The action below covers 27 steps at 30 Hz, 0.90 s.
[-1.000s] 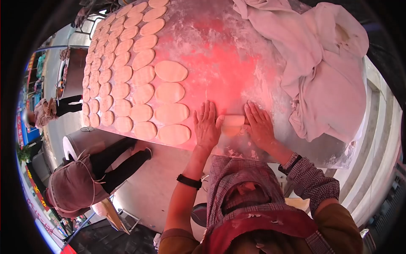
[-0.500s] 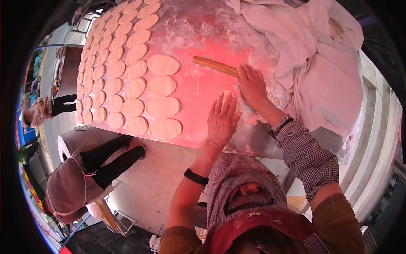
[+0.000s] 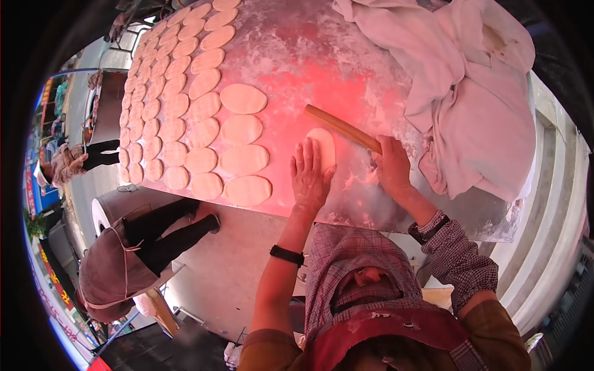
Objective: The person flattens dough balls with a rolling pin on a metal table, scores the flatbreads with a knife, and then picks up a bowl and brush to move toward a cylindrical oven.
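Note:
My left hand [image 3: 311, 177] lies flat with fingers stretched over the near left part of an oval dough piece [image 3: 327, 146]. The far end of that dough shows past the fingertips. To its right, my right hand [image 3: 394, 166] is closed around the near end of a wooden rolling pin [image 3: 343, 128]. The pin slants up and left over the floured table [image 3: 284, 179], its free end just beyond the dough. Left of my hands, flat oval dough rounds [image 3: 244, 160] lie in several rows.
A crumpled pale cloth [image 3: 473, 117] covers the table's right side. Light steps [image 3: 538, 204] rise beyond it. A person in a dark apron [image 3: 108, 269] bends at the lower left, and another person [image 3: 65, 164] stands farther left.
My right hand has moved right and toward me, drawing the rolling pin with it, and its fingers now wrap the pin's end. My left hand has slid left, uncovering more dough.

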Tool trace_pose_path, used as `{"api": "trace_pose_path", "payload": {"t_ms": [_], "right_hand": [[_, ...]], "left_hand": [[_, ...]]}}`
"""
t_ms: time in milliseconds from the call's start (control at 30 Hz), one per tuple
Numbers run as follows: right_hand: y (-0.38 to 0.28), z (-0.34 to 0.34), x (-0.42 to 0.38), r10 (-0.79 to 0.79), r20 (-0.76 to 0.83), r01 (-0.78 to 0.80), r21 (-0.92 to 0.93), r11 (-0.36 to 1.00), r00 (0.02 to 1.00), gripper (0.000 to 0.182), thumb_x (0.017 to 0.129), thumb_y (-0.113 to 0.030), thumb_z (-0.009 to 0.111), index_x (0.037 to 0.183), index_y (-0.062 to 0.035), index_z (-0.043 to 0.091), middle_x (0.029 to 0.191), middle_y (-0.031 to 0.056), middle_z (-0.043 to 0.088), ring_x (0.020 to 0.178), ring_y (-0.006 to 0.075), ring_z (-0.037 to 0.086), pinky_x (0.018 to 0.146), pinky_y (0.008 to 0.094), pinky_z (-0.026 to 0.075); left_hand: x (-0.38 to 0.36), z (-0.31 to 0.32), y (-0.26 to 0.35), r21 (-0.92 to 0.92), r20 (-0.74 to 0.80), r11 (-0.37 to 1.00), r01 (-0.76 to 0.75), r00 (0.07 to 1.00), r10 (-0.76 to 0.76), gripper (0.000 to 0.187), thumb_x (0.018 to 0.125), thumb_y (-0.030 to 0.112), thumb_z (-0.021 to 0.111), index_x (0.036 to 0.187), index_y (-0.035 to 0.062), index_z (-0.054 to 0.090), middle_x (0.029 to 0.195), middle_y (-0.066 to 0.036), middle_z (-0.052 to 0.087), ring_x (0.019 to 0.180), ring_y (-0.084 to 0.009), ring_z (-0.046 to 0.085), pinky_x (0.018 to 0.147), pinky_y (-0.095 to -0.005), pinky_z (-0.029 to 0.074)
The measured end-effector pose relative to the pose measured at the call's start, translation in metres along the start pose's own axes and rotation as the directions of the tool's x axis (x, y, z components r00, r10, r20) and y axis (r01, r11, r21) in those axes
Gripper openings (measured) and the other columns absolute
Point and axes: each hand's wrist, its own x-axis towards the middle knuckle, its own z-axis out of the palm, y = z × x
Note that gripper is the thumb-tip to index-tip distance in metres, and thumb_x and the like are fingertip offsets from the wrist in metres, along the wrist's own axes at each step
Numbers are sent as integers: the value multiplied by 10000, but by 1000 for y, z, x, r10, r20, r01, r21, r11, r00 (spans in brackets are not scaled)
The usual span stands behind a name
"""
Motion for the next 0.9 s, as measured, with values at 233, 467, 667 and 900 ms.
{"api": "trace_pose_path", "payload": {"t_ms": [233, 467, 667, 900], "right_hand": [[-19, -8, -12, -290, 180, 281, 76, 957, 940, 487, 731, -99, 680, 1197, -40, 553, 1116, 99, 581, 1033, 287, 560, 889, 412, 444], [-19, 24, 63, -436, 249, 468, -82, 880, 865, 681, 828, -279, 691, 1419, -59, 433, 1516, 137, 365, 1404, 278, 345, 1128, 440, 319], [-9, 10, 10, -341, 292, 365, -30, 931, 894, 806, 827, -431, 671, 1482, -85, 356, 1548, 117, 326, 1427, 282, 312, 1165, 485, 245], [-30, 1, 7, -318, 226, 323, 14, 946, 921, 709, 859, -268, 643, 1465, -33, 361, 1523, 130, 360, 1393, 285, 363, 1167, 481, 238]], "left_hand": [[-28, -36, 12, -248, -258, 911, 329, 884, -389, 668, 1025, 491, 270, 1542, 70, 223, 1606, -142, 206, 1490, -323, 156, 1182, -542, 54], [85, -15, -34, 139, 94, 973, 184, 976, -198, 680, 1009, 531, 258, 1535, 100, 257, 1615, -116, 189, 1492, -316, 150, 1183, -534, 82], [9, -24, -14, 27, 57, 998, 57, 997, -59, 778, 966, 567, 383, 1530, 50, 243, 1606, -145, 207, 1481, -327, 190, 1168, -511, 158], [15, -34, -15, -124, -67, 982, 143, 986, -152, 718, 977, 510, 416, 1494, 20, 319, 1571, -164, 290, 1466, -320, 239, 1161, -489, 206]]}}
